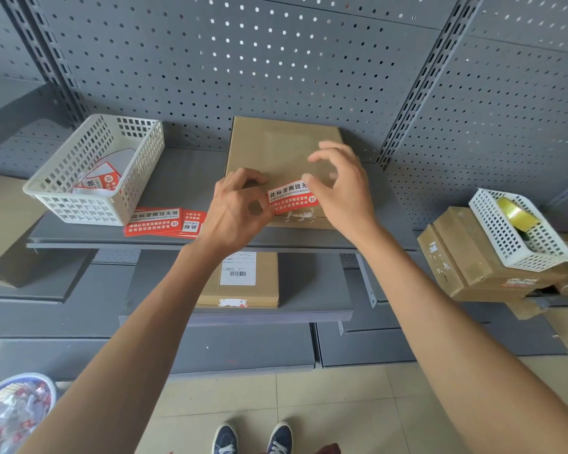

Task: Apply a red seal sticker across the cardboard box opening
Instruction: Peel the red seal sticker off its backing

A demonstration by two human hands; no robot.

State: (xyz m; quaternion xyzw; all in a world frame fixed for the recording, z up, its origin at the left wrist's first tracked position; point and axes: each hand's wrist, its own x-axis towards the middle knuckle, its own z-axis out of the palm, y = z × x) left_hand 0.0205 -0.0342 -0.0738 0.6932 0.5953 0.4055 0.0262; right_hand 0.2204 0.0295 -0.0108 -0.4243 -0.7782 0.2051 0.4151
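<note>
On the grey shelf (184,191) in front of me lies a flat brown cardboard box (276,152), close to the wall with the little holes. I hold a red seal sticker (291,198) over the near edge of the box. The sticker is a long red strip with a white band of dark letters on top and small white letters under it. My left hand (235,208) pinches its left end. My right hand (340,188) is at its right end with the fingers curled and spread, and I cannot tell if it is pinching or just touching. More red stickers (164,222) lie in a pile on the shelf to the left, just beside a white basket (95,172).
</note>
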